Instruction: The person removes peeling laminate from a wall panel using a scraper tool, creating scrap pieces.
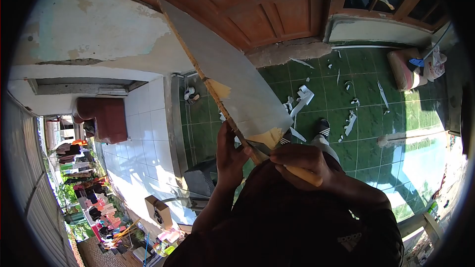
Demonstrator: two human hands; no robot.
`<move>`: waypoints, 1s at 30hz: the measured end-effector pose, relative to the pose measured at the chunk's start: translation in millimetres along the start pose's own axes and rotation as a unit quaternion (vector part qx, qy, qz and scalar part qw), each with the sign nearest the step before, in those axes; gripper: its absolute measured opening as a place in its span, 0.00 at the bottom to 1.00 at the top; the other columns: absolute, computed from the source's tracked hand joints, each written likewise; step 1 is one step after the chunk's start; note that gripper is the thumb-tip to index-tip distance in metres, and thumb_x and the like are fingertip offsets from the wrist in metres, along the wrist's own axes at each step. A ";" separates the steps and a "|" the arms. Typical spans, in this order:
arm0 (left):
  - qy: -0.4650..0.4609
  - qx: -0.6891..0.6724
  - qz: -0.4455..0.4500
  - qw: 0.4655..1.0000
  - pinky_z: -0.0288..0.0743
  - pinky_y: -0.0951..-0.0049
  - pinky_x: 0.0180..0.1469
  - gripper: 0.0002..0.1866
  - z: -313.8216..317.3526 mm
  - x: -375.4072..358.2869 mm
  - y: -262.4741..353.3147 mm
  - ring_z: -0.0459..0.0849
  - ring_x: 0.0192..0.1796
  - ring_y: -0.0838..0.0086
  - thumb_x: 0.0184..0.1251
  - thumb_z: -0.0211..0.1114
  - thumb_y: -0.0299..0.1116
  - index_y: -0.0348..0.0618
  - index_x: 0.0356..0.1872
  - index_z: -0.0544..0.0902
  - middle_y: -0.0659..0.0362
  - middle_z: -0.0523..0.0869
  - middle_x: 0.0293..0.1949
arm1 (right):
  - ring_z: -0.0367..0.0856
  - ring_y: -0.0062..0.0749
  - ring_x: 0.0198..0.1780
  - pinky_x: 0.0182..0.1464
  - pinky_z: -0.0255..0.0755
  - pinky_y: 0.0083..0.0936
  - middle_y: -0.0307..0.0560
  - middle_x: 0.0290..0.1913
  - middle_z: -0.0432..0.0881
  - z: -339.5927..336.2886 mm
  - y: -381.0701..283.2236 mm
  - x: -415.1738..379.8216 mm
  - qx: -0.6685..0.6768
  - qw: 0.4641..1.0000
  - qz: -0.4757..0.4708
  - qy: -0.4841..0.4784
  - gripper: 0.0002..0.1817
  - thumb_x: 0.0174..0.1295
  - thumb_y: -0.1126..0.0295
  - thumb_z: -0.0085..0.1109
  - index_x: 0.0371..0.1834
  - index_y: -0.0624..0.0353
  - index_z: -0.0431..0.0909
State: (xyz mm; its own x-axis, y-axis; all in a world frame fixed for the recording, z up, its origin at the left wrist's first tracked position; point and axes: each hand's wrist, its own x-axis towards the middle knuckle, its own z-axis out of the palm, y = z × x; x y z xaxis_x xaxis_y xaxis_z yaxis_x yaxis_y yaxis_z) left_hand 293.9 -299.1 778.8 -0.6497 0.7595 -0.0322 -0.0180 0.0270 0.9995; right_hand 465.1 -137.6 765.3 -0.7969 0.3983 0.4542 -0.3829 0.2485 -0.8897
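A long grey-faced board (237, 84) slants from the doorway down to my lap, its raw brown edge turned to the left. Pale wood shows where its grey surface is stripped, at the edge and at the near end. My left hand (230, 157) is closed round the board's near edge. In my right hand (308, 162) is a scraper (304, 174) with a light wooden handle. Its metal blade lies against the board's near corner, close to my left thumb. The blade's exact shape is partly hidden by my fingers.
Torn white strips (303, 100) litter the green tiled floor (366, 153). My sandalled foot (322, 127) stands there. A wooden door (267, 5) is ahead, a rolled cushion (403, 69) far right. A cardboard box (159, 211) and a red sofa (101, 121) are on the left.
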 end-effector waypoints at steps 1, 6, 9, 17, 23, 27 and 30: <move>0.001 0.003 0.007 1.000 0.63 0.48 0.80 0.46 0.1 0.4 -1.1 0.61 0.83 0.56 0.70 0.70 0.26 0.39 0.85 0.53 0.48 0.60 0.81 | 0.93 0.46 0.53 0.56 0.88 0.36 0.52 0.54 0.91 -0.3 1.0 2.9 -0.004 1.000 0.004 -0.003 0.18 0.59 0.81 0.73 0.54 0.61 0.87; -0.013 0.018 0.009 1.000 0.64 0.48 0.80 0.46 -3.7 -0.9 -3.2 0.62 0.82 0.56 0.72 0.70 0.27 0.39 0.85 0.52 0.48 0.60 0.82 | 0.93 0.46 0.53 0.55 0.88 0.35 0.52 0.52 0.91 -1.2 -5.3 7.1 -0.011 1.000 0.019 -0.006 0.18 0.60 0.80 0.73 0.55 0.61 0.87; -0.009 0.007 0.009 1.000 0.64 0.48 0.80 0.46 -1.6 0.7 -1.1 0.62 0.82 0.55 0.72 0.69 0.27 0.39 0.85 0.52 0.48 0.60 0.82 | 0.93 0.45 0.53 0.55 0.88 0.35 0.51 0.52 0.91 -1.9 -2.3 2.5 -0.001 1.000 0.006 -0.001 0.18 0.60 0.80 0.73 0.55 0.60 0.87; -0.015 0.032 0.023 0.999 0.66 0.48 0.79 0.46 -7.4 0.0 -7.2 0.62 0.82 0.55 0.72 0.69 0.27 0.39 0.85 0.52 0.48 0.59 0.82 | 0.93 0.47 0.52 0.56 0.87 0.36 0.54 0.51 0.91 -0.2 3.5 5.0 -0.005 1.000 0.005 -0.007 0.18 0.61 0.80 0.72 0.55 0.60 0.87; -0.008 0.022 0.008 1.000 0.66 0.49 0.79 0.47 -3.3 -2.6 -2.4 0.62 0.82 0.56 0.72 0.69 0.28 0.39 0.85 0.51 0.49 0.59 0.82 | 0.93 0.47 0.52 0.57 0.87 0.37 0.54 0.51 0.91 1.2 -1.2 -0.2 -0.003 1.000 0.026 -0.008 0.18 0.61 0.80 0.72 0.55 0.59 0.87; -0.013 0.011 -0.013 1.000 0.65 0.48 0.79 0.47 -4.6 -3.9 -1.2 0.62 0.82 0.56 0.71 0.69 0.27 0.40 0.86 0.51 0.49 0.59 0.82 | 0.93 0.46 0.53 0.57 0.87 0.36 0.52 0.52 0.91 5.3 6.5 5.5 0.024 0.999 0.038 0.007 0.19 0.60 0.80 0.73 0.55 0.59 0.87; -0.023 0.019 0.005 1.000 0.64 0.48 0.80 0.47 -7.5 -0.8 -3.7 0.62 0.82 0.56 0.71 0.69 0.27 0.40 0.86 0.51 0.49 0.59 0.83 | 0.93 0.46 0.53 0.57 0.87 0.36 0.51 0.53 0.91 4.6 1.6 -2.9 -0.004 1.000 0.026 -0.003 0.20 0.59 0.80 0.73 0.56 0.59 0.87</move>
State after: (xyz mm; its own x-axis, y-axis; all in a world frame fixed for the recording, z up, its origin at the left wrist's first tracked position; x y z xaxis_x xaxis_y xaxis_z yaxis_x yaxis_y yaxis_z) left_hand 288.8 -304.7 775.2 -0.6139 0.7891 -0.0229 0.0178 0.0428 0.9989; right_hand 464.7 -142.3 762.3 -0.8189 0.4051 0.4066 -0.3363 0.2353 -0.9119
